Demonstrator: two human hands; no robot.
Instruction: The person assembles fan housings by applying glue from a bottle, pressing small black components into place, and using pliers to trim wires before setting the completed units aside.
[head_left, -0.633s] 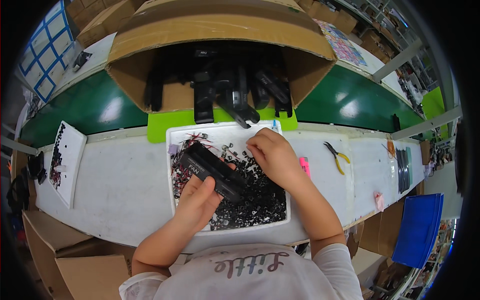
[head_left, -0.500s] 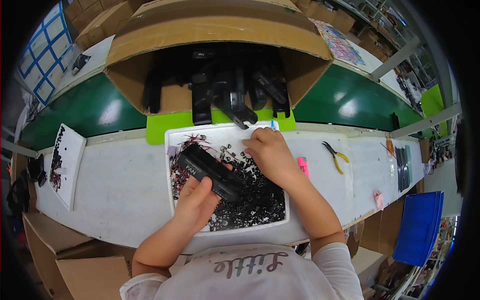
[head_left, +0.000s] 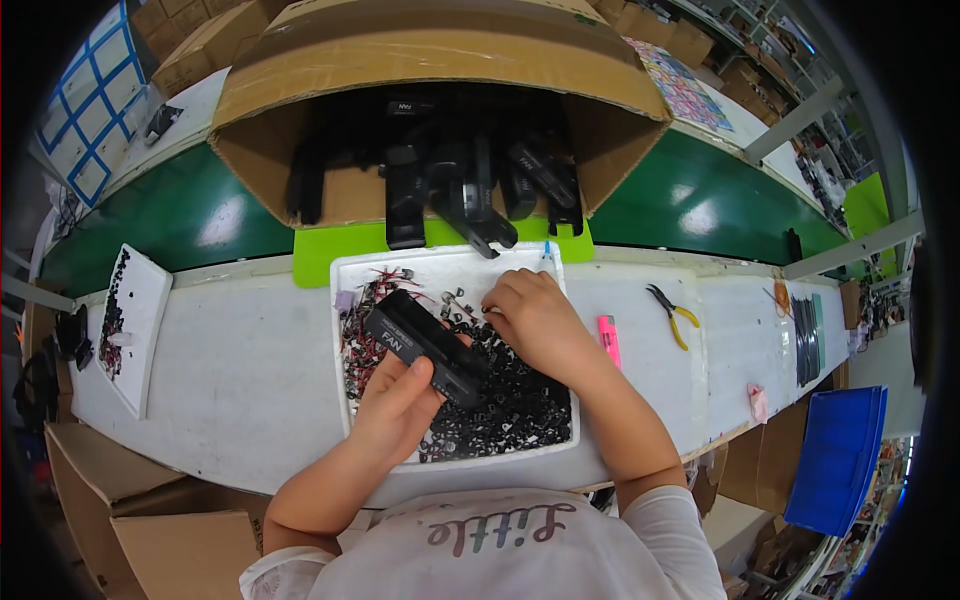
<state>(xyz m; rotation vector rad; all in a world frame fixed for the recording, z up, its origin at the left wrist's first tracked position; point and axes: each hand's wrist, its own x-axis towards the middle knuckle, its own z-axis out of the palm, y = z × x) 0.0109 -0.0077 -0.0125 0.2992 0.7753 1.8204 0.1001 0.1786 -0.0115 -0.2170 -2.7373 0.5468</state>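
My left hand (head_left: 400, 405) is wrapped round a long black plastic fan housing (head_left: 420, 345), tilted over a white foam tray (head_left: 345, 262). Heaps of small black plastic parts (head_left: 510, 410) fill much of the tray, and small parts with red wires (head_left: 362, 365) lie along its left side. Just right of the housing, my right hand (head_left: 535, 320) hovers low over the upper part of the tray, thumb and fingers pinched together. What sits between those fingertips, if anything, is too small to make out.
Beyond the tray a cardboard box (head_left: 440, 50) lies on its side, holding several black fan housings (head_left: 470, 190). Pliers with yellow handles (head_left: 673, 315) and a pink marker (head_left: 609, 340) lie to the right. A second white tray (head_left: 150, 330) rests at the left.
My right hand has drawn slightly down toward the small parts, its fingers curling in more. My left hand holds the housing almost where it was.
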